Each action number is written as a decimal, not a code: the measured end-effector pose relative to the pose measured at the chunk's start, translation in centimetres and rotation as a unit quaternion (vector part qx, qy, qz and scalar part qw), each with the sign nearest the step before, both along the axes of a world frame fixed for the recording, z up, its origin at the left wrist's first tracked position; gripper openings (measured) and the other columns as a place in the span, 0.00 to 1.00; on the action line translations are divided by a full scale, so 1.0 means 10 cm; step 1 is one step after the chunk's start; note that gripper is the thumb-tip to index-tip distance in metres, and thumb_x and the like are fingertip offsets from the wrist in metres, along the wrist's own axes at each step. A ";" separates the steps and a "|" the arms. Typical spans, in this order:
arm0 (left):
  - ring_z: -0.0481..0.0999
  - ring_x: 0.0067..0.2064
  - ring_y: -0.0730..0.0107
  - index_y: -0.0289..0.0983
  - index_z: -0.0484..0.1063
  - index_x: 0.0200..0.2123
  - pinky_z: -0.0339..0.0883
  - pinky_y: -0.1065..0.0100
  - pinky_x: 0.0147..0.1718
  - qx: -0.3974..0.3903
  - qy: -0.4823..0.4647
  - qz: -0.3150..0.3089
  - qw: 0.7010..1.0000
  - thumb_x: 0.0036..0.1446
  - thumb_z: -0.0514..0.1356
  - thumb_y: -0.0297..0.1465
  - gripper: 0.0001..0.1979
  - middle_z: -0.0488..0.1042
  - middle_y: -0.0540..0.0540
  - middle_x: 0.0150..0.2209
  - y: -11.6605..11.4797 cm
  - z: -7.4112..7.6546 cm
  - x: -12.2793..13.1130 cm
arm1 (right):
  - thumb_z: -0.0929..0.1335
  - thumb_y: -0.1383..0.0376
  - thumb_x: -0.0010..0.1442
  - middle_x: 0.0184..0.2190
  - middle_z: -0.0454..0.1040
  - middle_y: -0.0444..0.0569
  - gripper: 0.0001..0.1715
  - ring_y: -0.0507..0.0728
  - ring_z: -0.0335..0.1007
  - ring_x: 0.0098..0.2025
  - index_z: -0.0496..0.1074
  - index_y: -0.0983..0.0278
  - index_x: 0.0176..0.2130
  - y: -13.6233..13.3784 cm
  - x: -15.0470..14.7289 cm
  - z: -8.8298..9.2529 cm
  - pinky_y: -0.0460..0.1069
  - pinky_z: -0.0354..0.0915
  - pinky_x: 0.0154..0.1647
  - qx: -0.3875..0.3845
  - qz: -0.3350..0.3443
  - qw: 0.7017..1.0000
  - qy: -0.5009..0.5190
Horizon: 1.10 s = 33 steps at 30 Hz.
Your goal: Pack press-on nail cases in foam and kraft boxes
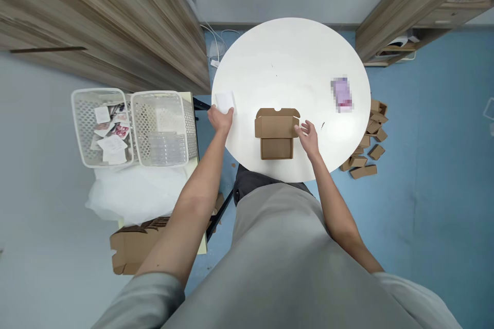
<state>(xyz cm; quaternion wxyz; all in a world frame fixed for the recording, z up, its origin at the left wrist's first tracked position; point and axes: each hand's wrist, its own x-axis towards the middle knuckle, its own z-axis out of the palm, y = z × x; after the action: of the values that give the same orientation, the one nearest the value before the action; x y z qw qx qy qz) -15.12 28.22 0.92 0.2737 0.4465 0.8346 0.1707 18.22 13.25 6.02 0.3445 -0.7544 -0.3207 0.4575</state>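
Note:
On the white round table (297,51) a small brown cardboard box (277,148) lies with its lid folded back, its inside facing up. My right hand (309,140) is at the right edge of the lid, fingers apart, with the thumb by the side flap. At the table's left edge my left hand (221,119) has thumb and fingers around the near end of a flat white packet (225,101). What the packet contains cannot be seen.
A pixelated purple item (341,94) lies on the table's right side. Left of the table stand a white basket of packets (77,128) and another basket with clear plastic cases (166,148). Several small cardboard boxes (368,139) lie on the floor to the right.

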 end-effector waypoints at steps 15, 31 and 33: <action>0.70 0.71 0.30 0.29 0.64 0.66 0.69 0.41 0.69 -0.077 0.071 -0.081 0.991 0.53 0.78 0.33 0.43 0.68 0.20 0.69 0.42 0.02 0.14 | 0.73 0.37 0.64 0.71 0.72 0.68 0.54 0.69 0.73 0.71 0.63 0.63 0.75 -0.17 -0.30 0.36 0.65 0.70 0.73 -0.019 -0.079 0.997 -0.015; 0.84 0.60 0.49 0.38 0.76 0.54 0.81 0.55 0.55 -0.090 -0.334 0.054 0.937 0.57 0.74 0.46 0.28 0.83 0.35 0.57 -1.59 0.75 0.20 | 0.80 0.44 0.60 0.67 0.78 0.57 0.43 0.69 0.77 0.67 0.75 0.57 0.67 -0.12 -1.17 0.55 0.64 0.74 0.68 0.059 0.280 0.948 0.139; 0.86 0.56 0.51 0.38 0.76 0.52 0.82 0.57 0.50 -0.098 -0.383 0.067 0.916 0.58 0.72 0.51 0.28 0.84 0.36 0.53 -1.82 0.83 0.35 | 0.83 0.47 0.57 0.71 0.73 0.59 0.52 0.70 0.74 0.69 0.70 0.57 0.72 -0.26 -1.21 0.49 0.65 0.72 0.70 0.079 0.327 0.932 0.136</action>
<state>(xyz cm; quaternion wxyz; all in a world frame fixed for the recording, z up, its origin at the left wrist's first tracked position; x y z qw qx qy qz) -11.57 10.02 9.25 0.6029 0.2612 0.7064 0.2634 6.15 10.61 10.89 0.2743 -0.5083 -0.5348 0.6167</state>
